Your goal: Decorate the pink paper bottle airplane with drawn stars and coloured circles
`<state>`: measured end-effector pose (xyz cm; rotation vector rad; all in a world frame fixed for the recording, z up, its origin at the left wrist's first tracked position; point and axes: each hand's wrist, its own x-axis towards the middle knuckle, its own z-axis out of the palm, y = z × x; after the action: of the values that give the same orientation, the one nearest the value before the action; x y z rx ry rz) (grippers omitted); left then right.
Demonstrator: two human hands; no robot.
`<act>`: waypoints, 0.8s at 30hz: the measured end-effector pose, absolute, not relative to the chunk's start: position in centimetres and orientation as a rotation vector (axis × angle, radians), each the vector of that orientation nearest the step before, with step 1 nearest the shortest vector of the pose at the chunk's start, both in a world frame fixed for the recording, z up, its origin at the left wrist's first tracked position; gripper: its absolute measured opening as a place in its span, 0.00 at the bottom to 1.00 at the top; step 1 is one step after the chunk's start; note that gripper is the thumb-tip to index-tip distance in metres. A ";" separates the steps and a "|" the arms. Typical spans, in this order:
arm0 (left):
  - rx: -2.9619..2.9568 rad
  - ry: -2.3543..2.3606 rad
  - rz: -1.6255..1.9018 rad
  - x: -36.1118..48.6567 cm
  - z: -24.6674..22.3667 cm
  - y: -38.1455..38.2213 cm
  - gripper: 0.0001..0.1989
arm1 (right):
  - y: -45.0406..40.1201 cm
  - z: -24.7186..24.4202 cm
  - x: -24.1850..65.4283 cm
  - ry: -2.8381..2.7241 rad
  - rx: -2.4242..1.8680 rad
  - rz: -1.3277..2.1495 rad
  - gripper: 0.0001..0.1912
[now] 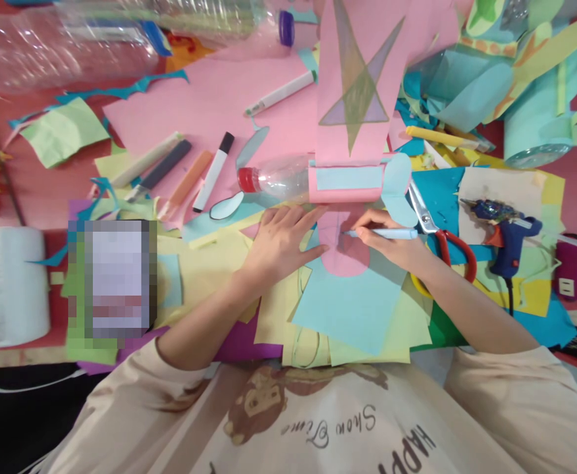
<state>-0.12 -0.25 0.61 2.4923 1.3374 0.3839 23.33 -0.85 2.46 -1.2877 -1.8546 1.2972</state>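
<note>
Head view: a small pink paper cut-out with a rounded near end [350, 261] lies at the middle of the table on a light-blue paper sheet [352, 306], just on the near side of a clear plastic bottle with a red cap [283, 181], partly wrapped in pink and light-blue paper. Faint lines show on the cut-out. It could slip or turn if the thumb's hold is too light, because the loose papers beneath overlap and may slide; a line would then probably run crooked. The pair of scissors with red and yellow handles [459, 253] lies partly under the right forearm, so a wide sweep of that arm might push it into the dark-blue glue gun [510, 243] at the right. Whether the gun is hot cannot be told.

The left hand [283, 240] is unclenched and holds nothing up: it lies palm down with fingers spread, thumb at the cut-out's left edge and forefinger reaching toward the bottle. The right hand [390, 242] is partly closed, pinching a slim light-blue marker [400, 234] near its tip, which points left, at or just above the pink surface.
</note>
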 end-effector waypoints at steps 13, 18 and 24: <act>2.476 1.335 0.392 -0.2 0.5 -0.3 0.28 | -0.9 2.5 23.2 -1.847 -1.285 1.239 0.07; 2.456 1.338 0.388 -0.1 0.6 -0.3 0.28 | -0.8 2.4 23.3 -1.862 -1.259 1.273 0.07; 2.467 1.340 0.374 -0.2 0.6 -0.3 0.29 | -0.7 2.3 23.3 -1.866 -1.274 1.239 0.12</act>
<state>-0.16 -0.28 0.55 2.4671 1.3396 0.3741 23.32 -0.72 2.34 -1.2738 -1.8661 1.2394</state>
